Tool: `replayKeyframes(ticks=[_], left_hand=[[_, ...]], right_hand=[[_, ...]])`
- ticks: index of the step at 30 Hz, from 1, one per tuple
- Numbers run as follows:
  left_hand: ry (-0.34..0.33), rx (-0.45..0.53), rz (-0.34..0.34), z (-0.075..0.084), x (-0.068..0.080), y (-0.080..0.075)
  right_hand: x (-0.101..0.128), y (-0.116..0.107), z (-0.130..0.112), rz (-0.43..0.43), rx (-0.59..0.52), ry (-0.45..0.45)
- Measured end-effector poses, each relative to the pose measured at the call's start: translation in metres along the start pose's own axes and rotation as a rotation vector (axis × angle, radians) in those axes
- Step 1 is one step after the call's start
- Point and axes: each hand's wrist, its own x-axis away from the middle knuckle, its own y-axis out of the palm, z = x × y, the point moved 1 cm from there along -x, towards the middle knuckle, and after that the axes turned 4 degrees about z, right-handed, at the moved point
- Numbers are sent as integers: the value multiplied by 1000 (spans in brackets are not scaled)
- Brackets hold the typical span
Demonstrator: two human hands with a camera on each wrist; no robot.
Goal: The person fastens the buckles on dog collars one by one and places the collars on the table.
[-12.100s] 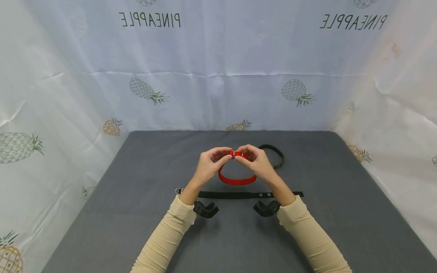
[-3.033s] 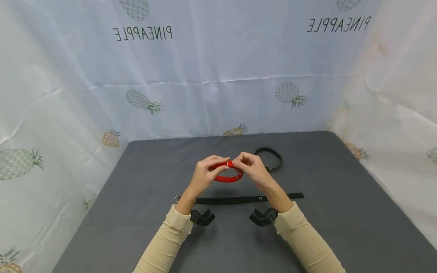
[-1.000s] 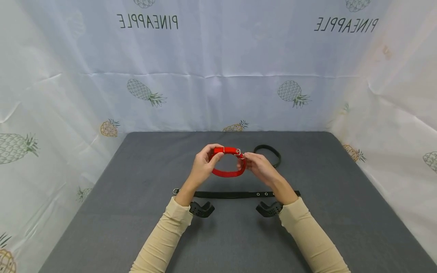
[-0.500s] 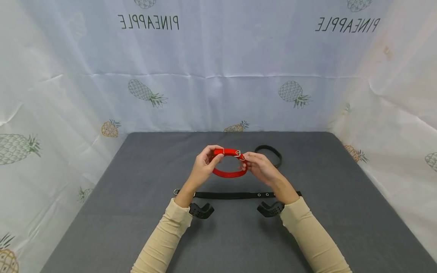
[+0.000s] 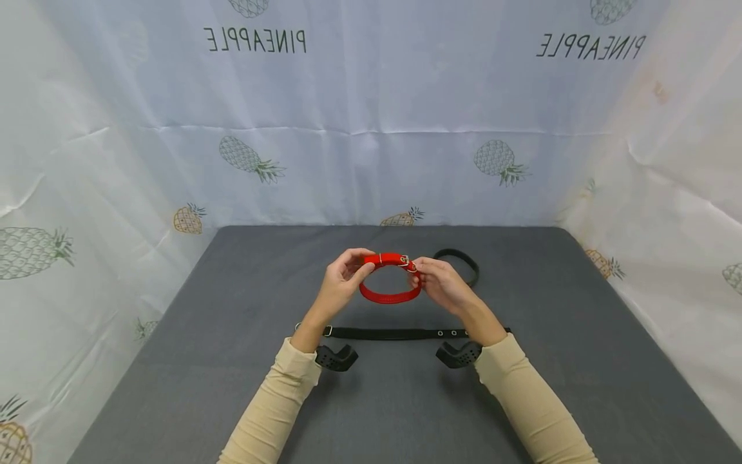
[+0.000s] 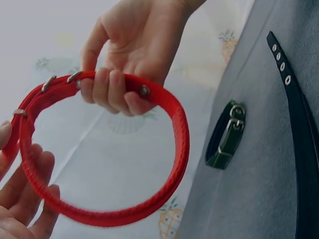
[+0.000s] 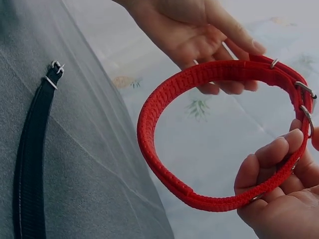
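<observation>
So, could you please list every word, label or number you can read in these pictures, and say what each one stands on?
"PINEAPPLE", mirrored, on the backdrop cloth, upper left.
"PINEAPPLE", mirrored, on the same cloth, upper right.
No text shows on the red collar, the straight black collar or the looped black collar.

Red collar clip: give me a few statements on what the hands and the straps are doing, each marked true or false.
1. Both hands hold the red collar, closed in a loop. True: the left hand and the right hand grip it near the buckle.
2. The red collar lies flat on the table. False: it is held above it.
3. A black strap lies unbuckled and straight under the wrists. True.
4. The looped black collar is in the left hand. False: it lies on the table beyond the right hand.
</observation>
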Motion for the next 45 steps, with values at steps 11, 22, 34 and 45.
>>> replayKeyframes(ticks=[11,22,34,45], left_hand=[[-13,-108,77,-12,8,-23],[-78,-205,-6,-29,25,-48],[-191,-252,-152,-39,35,-58],[-234,-255,-158,-45,38,-65]], right_hand=[[-9,-4,5,62,63,16],[-30,-7,6,149,201,1],[-53,-15,20,258,375,4],[-64,-15,34,313,512,6]])
